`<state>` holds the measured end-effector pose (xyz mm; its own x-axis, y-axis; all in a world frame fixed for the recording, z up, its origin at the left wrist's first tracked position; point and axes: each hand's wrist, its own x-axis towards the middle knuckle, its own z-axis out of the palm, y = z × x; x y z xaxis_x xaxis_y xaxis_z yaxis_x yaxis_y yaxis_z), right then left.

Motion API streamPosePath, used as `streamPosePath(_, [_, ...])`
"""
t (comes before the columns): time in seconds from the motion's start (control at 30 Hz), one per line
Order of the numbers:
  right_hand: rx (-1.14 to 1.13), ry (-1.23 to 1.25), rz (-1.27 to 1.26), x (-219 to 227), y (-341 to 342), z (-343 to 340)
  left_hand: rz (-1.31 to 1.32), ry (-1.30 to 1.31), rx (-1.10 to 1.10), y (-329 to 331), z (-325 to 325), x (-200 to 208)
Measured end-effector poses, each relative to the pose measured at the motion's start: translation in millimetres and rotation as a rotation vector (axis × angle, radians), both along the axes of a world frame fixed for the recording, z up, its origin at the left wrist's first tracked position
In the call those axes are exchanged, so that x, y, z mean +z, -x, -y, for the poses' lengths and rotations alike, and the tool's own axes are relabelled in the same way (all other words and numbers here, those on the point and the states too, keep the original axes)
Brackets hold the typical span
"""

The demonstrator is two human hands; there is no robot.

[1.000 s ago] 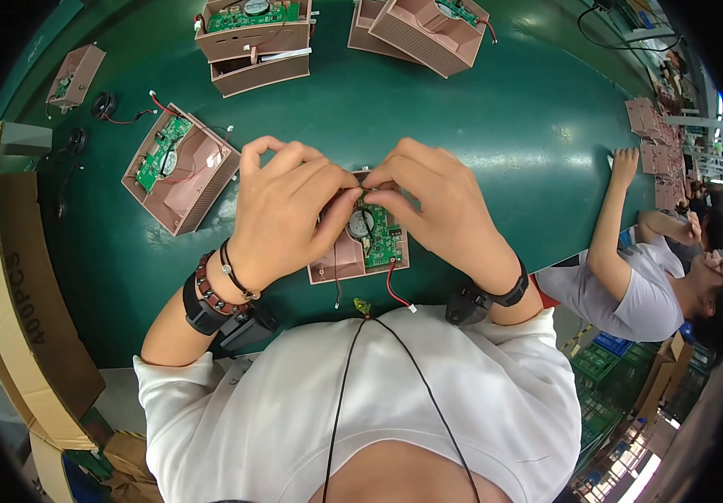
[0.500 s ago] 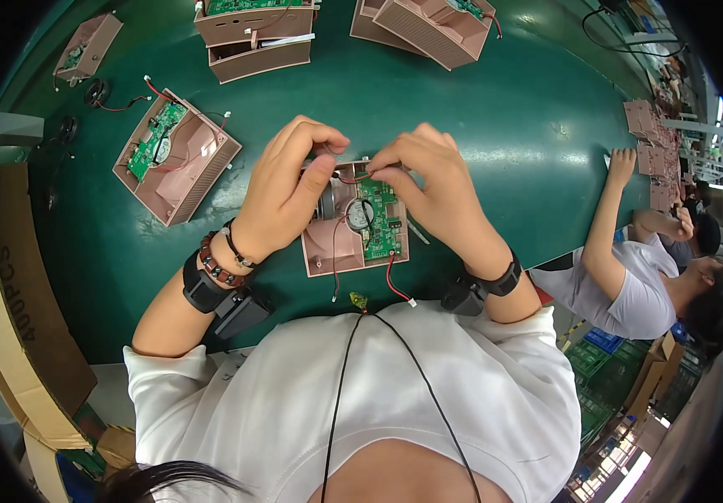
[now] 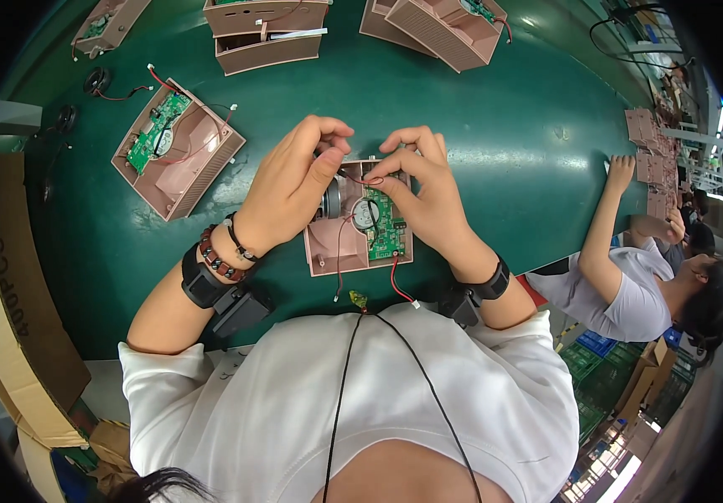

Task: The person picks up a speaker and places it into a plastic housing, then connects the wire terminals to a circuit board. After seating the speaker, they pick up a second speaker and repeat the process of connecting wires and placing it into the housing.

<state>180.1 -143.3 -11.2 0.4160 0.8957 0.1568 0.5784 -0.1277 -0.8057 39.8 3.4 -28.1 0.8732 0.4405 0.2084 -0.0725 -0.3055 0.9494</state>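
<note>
A pink plastic housing (image 3: 319, 251) lies before me, with a green circuit board (image 3: 391, 220) along its right side. Against its left wall is a round dark speaker (image 3: 332, 201), partly covered by my left hand (image 3: 298, 172). That hand's fingers are curled, thumb close to them; what they grip is hidden. My right hand (image 3: 424, 189) pinches a thin red wire (image 3: 353, 178) between thumb and finger over the board's far end. The wire runs toward my left thumb. A red cable with a white plug (image 3: 415, 303) hangs over the near edge, and a thinner wire (image 3: 340, 268) crosses the housing.
Another pink housing (image 3: 202, 191) with a board lies to the left. Further housings (image 3: 273, 57) are stacked at the back, with more (image 3: 441, 29) beside them. A loose speaker (image 3: 97, 81) sits far left, near a cardboard box (image 3: 38, 293). A co-worker (image 3: 629, 285) sits at right.
My right hand has shifted slightly, its upper fingers lifting and spreading while thumb and finger keep the red wire. My left hand stays nearly in place. The whole view has shifted a little.
</note>
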Motion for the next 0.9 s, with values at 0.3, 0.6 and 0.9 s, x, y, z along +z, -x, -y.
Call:
streamPosePath(0.3, [0.035, -0.059, 0.649, 20, 11, -3, 0.004, -0.003, 0.013, -2, 1, -1])
streamPosePath(0.6, [0.125, 0.09, 0.451, 25, 2, -11, -0.002, -0.018, 0.001, 0, 4, 3])
streamPosePath(0.9, [0.184, 0.133, 0.67, 27, -1, -24, 0.06, -0.149, -0.014, -6, 1, 3])
